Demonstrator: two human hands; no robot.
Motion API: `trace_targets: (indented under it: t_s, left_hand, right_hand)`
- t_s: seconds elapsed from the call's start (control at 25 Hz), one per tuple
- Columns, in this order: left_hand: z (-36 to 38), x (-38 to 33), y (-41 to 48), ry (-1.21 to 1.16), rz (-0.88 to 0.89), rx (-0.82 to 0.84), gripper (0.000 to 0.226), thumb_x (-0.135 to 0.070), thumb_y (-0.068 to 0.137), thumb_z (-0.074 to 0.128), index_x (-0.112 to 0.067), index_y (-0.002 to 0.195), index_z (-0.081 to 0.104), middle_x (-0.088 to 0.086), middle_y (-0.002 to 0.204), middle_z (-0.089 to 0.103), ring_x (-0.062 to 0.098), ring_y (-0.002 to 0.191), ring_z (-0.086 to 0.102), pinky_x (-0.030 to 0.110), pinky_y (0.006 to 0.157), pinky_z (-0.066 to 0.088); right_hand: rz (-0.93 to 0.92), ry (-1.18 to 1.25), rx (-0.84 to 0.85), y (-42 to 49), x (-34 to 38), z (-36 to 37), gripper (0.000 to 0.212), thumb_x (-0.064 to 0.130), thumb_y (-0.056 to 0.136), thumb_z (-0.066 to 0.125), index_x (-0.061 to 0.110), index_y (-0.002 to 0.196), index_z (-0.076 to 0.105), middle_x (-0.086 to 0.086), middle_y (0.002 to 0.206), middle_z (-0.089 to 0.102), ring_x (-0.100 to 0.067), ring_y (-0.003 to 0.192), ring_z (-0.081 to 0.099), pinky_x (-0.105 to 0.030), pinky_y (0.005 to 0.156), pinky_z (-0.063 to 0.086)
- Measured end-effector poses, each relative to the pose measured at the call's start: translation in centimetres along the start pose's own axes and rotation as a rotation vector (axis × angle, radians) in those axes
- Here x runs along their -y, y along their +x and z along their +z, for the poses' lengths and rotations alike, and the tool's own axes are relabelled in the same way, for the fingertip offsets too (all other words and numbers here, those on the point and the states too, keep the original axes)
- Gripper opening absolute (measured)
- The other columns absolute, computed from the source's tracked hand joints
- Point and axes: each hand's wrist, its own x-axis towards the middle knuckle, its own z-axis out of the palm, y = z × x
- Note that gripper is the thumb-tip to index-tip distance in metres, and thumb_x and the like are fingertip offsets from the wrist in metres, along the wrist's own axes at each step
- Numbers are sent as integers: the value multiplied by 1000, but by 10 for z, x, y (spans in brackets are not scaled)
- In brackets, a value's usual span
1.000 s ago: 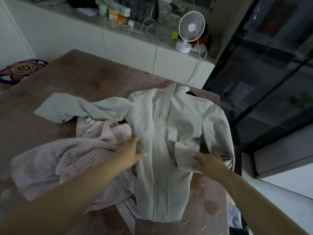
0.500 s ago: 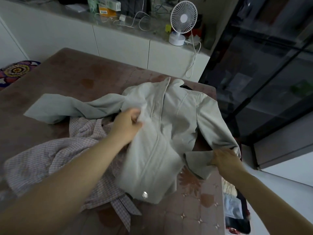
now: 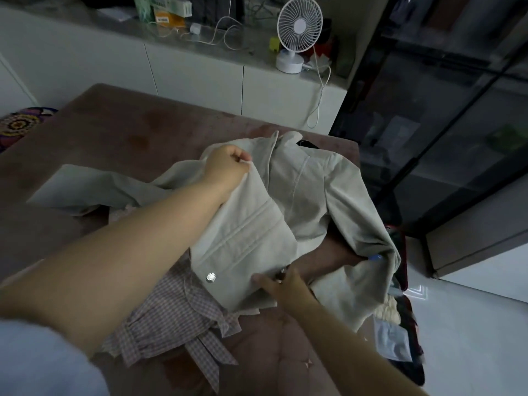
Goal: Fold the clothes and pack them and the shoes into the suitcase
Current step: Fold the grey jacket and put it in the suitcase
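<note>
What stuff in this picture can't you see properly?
All in the head view:
The checked shirt: mostly buried under the jacket.
A dark thing behind the jacket's collar: only a sliver shows.
The pile on the right: cut off by the tabletop and the jacket's sleeve; whether it's in the suitcase is unclear.
The right hand: fingertips hidden under the jacket's hem.

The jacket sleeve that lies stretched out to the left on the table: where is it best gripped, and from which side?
Probably at its cuff end, pinched from above on the far left. The sleeve lies flat on the table with that end free of the checked shirt, so it could swing across the jacket. The left hand, now pinching the front edge, is nearest.
</note>
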Motion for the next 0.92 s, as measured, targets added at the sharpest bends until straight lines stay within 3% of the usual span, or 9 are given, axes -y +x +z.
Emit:
trace_targets:
  t_s: [0.08,0.16,0.24,0.32,0.48,0.6,0.76,0.84,0.92]
  left_hand:
    - [0,9,-11,0,0,39,29,-1,81,58,-27,67,56,-8,73,57,12,76,54,15,68,43]
    - [-4,8,-21,-40,-1,91,19,-8,85,57,-25,76,60,-6,82,61,11,80,56,9,67,42]
    - [-20,10,-29,-269,-110,234,12,-14,90,54,-22,96,61,-3,97,64,11,90,61,17,78,47]
    - [-37,29,-40,-512,-207,357,21,-8,94,48,-21,108,56,3,112,63,16,101,61,26,86,47]
    - [-38,103,-93,-206,-135,535,69,-7,84,63,-30,139,29,-8,136,44,15,129,42,32,102,39]
    - [0,122,-134,-253,-154,560,110,-15,68,80,-30,147,5,-15,139,30,5,128,36,22,91,49]
    - [49,122,-142,-91,-235,298,75,-11,83,67,-10,143,23,3,139,40,20,122,46,16,79,49]
    - [67,123,-138,103,-236,320,62,-20,86,63,-16,138,28,1,135,44,20,115,51,30,91,48]
    - [81,113,-138,153,-268,415,31,-26,93,50,-24,121,37,-1,116,53,14,96,54,26,84,48]
  right_hand:
    - [53,303,-76,4,0,23,54,30,75,76,11,112,41,3,106,55,-17,98,57,-31,81,51]
    - [37,373,-215,2,4,24,24,23,82,68,9,90,50,-2,81,59,-16,75,57,-28,64,49]
    - [6,387,-320,-2,10,4,21,19,86,61,7,71,53,-4,62,54,-18,62,52,-29,57,43]
    - [-36,459,-349,-19,25,-24,16,21,84,65,8,74,63,-9,67,65,-27,68,63,-37,65,51]
    - [-99,476,-382,-57,59,-72,12,28,86,65,17,81,62,-2,83,68,-16,77,64,-30,67,53]
    - [-59,478,-415,-64,71,-97,33,44,86,59,14,100,63,-5,100,67,-19,88,63,-34,78,53]
    - [-31,608,-387,-71,89,-111,35,31,91,57,4,114,60,-6,92,65,-17,76,62,-18,41,50]
    - [-46,598,-394,-73,98,-118,32,23,90,58,5,116,60,-8,97,65,-20,77,62,-24,47,49]
    - [-40,578,-396,-70,99,-124,32,18,87,59,6,117,58,-13,107,64,-25,82,62,-31,56,47]
